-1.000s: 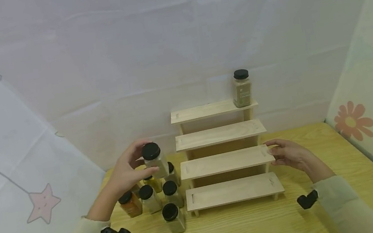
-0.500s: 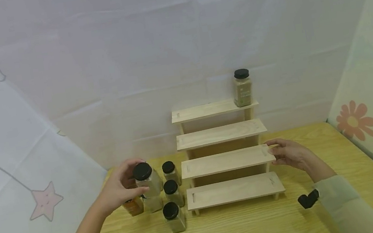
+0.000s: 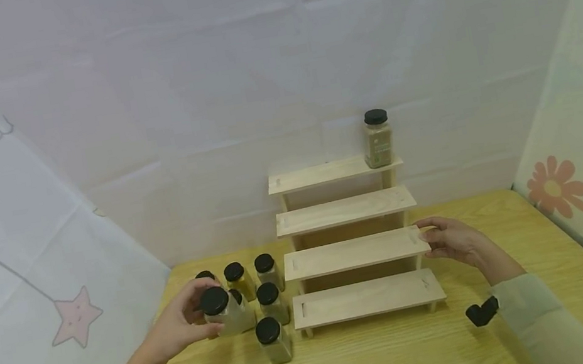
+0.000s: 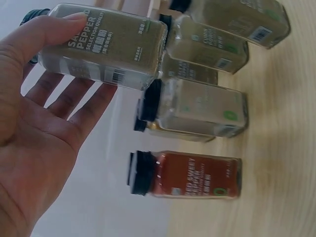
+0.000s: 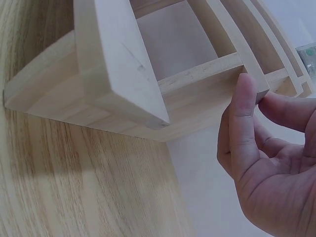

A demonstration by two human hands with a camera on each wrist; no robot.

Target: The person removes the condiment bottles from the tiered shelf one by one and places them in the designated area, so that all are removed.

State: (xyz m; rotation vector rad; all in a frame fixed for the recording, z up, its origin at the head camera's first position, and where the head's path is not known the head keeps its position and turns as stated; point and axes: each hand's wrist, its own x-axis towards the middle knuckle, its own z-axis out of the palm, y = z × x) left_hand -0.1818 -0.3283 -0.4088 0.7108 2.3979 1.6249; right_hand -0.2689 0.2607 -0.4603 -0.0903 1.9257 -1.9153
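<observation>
My left hand (image 3: 177, 327) grips a clear spice jar (image 4: 111, 47) with a black cap, thumb and fingers round it. Its label reads in part "PEPPER", and the contents are grey-brown. In the left wrist view the jar is held up beside other spice jars, including a red sweet pepper jar (image 4: 197, 175), which my left hand and its jar hide in the head view. My right hand (image 3: 452, 242) pinches the right end of one step of a four-tier wooden display rack (image 3: 356, 251), between thumb and fingers, second step from the bottom.
Several black-capped jars stand left of the rack, the nearest one (image 3: 275, 342) at the front and a yellow one (image 3: 241, 282) behind. Another jar (image 3: 379, 146) stands on the top step's right end. Behind the wooden table (image 3: 377, 359) hangs a pale cloth (image 3: 209, 93).
My left hand has moved left and down toward me with the held jar, passing over the standing jars. The right hand stays on the rack.
</observation>
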